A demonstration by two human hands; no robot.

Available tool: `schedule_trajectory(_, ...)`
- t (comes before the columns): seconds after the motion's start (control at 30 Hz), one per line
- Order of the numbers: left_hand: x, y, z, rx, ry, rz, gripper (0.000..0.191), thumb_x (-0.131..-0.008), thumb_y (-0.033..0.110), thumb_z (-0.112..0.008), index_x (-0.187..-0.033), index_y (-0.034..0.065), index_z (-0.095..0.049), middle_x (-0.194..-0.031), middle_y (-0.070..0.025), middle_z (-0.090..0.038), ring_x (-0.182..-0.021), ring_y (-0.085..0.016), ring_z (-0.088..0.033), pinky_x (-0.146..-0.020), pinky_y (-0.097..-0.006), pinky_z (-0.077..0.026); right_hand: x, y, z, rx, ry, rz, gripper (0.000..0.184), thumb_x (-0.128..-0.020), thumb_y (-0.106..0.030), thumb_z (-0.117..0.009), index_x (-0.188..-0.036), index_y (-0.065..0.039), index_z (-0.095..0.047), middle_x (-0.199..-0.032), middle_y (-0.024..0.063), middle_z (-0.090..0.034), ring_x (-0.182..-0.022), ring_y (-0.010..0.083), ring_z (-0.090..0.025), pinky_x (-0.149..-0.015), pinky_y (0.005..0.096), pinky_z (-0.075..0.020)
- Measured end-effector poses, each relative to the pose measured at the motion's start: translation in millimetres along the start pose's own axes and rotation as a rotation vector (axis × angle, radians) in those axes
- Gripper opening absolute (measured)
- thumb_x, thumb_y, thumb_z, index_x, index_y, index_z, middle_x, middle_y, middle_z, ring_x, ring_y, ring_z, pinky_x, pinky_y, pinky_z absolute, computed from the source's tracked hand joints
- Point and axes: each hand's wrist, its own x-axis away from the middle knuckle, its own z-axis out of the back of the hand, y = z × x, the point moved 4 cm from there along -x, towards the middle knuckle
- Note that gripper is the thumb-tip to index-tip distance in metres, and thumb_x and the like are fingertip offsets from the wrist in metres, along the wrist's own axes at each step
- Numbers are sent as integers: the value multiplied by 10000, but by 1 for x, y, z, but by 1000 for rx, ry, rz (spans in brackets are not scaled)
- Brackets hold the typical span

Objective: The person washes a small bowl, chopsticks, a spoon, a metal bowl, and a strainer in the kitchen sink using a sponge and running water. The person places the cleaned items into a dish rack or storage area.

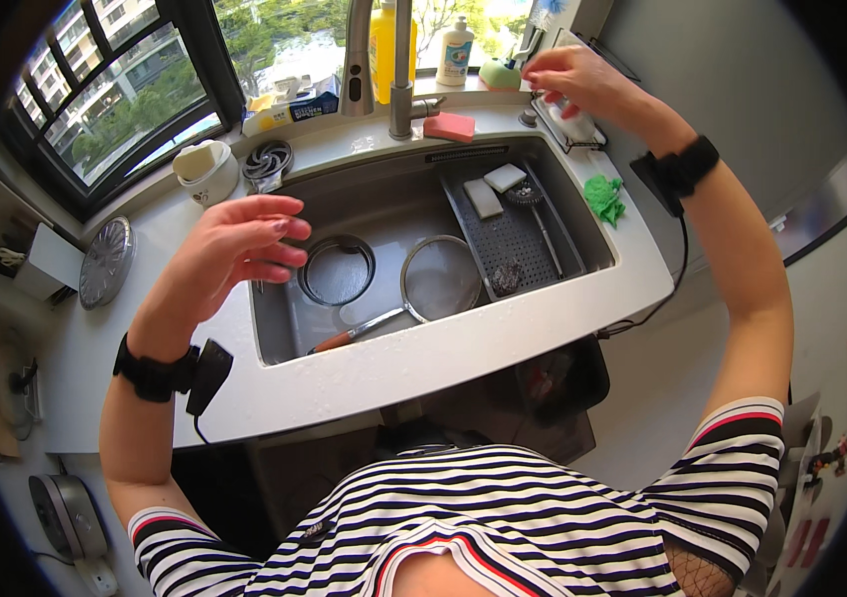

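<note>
My left hand [240, 242] is raised over the left edge of the sink [363, 198], palm turned inward, fingers apart and holding nothing. Up at the right back corner, my right hand [587, 80] hovers by a small wire rack [580, 143] with white items in it. Its fingers are curled but apart, with nothing visible between them. In the basin lie a dark round dish or ring [337, 270] and a round mesh strainer [442, 277] with a wooden handle [335, 341]. A grey perforated tray [535, 246] holds white sponges [483, 198], a round-headed brush [525, 194] and a steel wool scrubber [507, 277].
The faucet [401, 112] rises behind the basin, near a pink sponge [449, 127]. White bowls [207, 173], a drain strainer [268, 160] and a ridged glass dish [108, 261] stand left. Bottles [455, 54] line the sill. A crumpled green cloth [604, 198] lies right.
</note>
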Motion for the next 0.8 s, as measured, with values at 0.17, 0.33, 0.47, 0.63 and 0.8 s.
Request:
schedule_trajectory(0.17, -82, 14, 6, 36, 43, -5, 532, -812, 193, -597, -1281, 25, -411, -1202, -138, -494, -1006, -206, -564, -801, -310, -486, -96, -29, -48, 352, -46, 322, 245, -863, -181, -492, -975, -20, -638, -918, 154, -650, -844, 272, -625, -771, 356, -488)
schedule_trajectory(0.33, -151, 34, 17, -179, 259, -186, 660, -788, 174, -603, -1342, -30, -307, -1278, -174, -427, -1153, -211, -444, -905, -334, -391, -137, 36, -130, 855, -337, 253, 215, -804, -122, -494, -966, -27, -598, -1044, 133, -584, -1029, 263, -538, -859, 348, -446)
schedule_trajectory(0.47, -183, 35, 16, -225, 256, -182, 401, -826, 151, -553, -1196, 12, -483, -1014, -96, -548, -952, -160, -469, -854, -306, -358, -150, 93, -171, 1126, -183, 512, 477, -865, -192, -397, -1312, -26, -375, -1441, 108, -253, -1353, 225, -185, -1046, 424, -266)
schedule_trajectory(0.63, -203, 31, 4, -182, 323, -289, 233, -874, 96, -508, -1071, -10, -575, -901, -32, -591, -823, -100, -485, -765, -249, -394, -172, 132, -200, 1186, -68, 614, 512, -853, -201, -404, -1321, 3, -361, -1442, 111, -251, -1349, 211, -201, -1076, 386, -217)
schedule_trajectory(0.8, -202, 31, -14, -278, 349, -349, 298, -882, 170, -554, -1116, -14, -576, -958, -70, -646, -851, -105, -559, -805, -239, -425, -173, 150, -195, 1081, -51, 608, 501, -840, -170, -410, -1300, 25, -376, -1419, 132, -285, -1327, 220, -254, -1072, 349, -235)
